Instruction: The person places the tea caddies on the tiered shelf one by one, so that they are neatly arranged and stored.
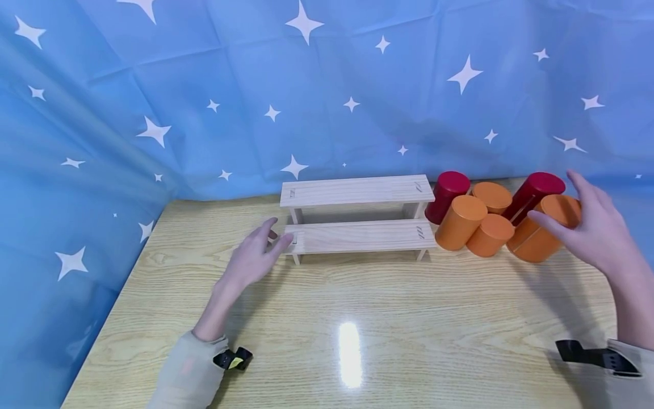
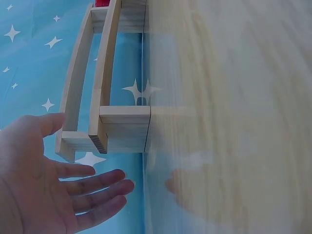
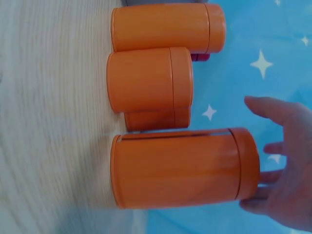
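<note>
Beside the left end of a two-step wooden shelf, my left hand has its fingers loosely extended. In the left wrist view the thumb of the left hand overlaps the shelf end; whether it touches cannot be told. At the right, my right hand spreads around the lid of a large orange canister. The right wrist view shows its fingers behind the lid of the large orange canister, with the thumb held away. No firm grip is visible.
Left of the large canister stand a short orange canister, a taller orange one and another orange one behind. Two red canisters, one by the shelf and one further right, stand near the blue star-patterned cloth.
</note>
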Tool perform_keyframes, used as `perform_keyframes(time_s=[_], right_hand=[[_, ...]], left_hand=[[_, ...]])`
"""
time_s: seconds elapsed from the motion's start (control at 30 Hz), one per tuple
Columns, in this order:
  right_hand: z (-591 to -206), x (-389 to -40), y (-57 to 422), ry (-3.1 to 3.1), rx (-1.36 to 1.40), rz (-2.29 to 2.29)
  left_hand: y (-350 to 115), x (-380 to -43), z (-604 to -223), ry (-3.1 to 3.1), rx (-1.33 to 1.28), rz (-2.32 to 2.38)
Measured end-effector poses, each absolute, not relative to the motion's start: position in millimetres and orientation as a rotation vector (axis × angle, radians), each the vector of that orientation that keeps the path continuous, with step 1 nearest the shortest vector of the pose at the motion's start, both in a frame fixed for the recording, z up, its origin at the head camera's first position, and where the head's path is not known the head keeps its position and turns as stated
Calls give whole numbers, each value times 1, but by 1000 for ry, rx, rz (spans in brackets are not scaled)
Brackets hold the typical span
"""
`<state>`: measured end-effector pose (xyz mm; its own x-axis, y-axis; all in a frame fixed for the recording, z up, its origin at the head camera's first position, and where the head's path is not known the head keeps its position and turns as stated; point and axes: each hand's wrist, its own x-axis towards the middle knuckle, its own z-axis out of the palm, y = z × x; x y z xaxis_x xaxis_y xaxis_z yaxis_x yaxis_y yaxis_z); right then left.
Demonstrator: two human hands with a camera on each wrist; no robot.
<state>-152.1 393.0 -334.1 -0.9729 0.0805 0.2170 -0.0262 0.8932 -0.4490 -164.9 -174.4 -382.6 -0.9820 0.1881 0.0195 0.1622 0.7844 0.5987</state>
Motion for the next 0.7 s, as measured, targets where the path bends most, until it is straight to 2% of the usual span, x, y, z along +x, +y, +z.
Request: perform_keyframes(time_s=[0.7], right_hand=[[-349,-148,413,-2907,-110,712]], left_hand=[[-163,-174,-389,2742,338,1123]])
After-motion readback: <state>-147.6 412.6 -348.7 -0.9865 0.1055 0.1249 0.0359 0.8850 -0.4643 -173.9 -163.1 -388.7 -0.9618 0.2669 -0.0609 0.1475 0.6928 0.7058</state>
